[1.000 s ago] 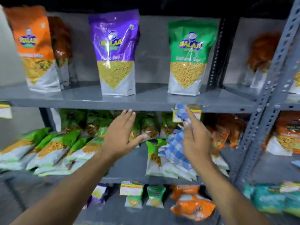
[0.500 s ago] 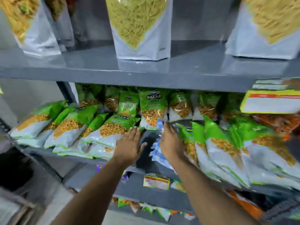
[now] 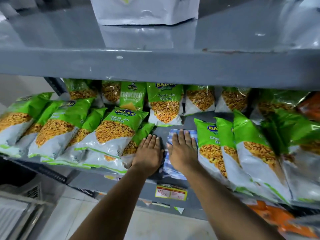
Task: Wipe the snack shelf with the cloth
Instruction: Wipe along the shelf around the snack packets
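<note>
The grey snack shelf (image 3: 190,118) shows a narrow bare strip between two rows of green snack packets. A blue-and-white checked cloth (image 3: 174,132) lies on that strip. My right hand (image 3: 181,151) presses flat on the cloth, fingers pointing towards the back, and covers most of it. My left hand (image 3: 149,153) lies flat just left of the cloth, its outer edge against the nearest packet of the left row (image 3: 110,129). The right row of packets (image 3: 213,146) touches the cloth's right side.
An upper grey shelf (image 3: 155,64) overhangs close above, with a white pouch (image 3: 143,11) standing on it. More green packets stand at the back (image 3: 164,104). A yellow price tag (image 3: 171,193) hangs on the shelf's front edge. Orange packets (image 3: 277,217) lie lower right.
The view has moved in close to the middle shelf. Both hands went from raised in the air to lying flat on the shelf, and the cloth went from hanging in my right hand to pressed down.
</note>
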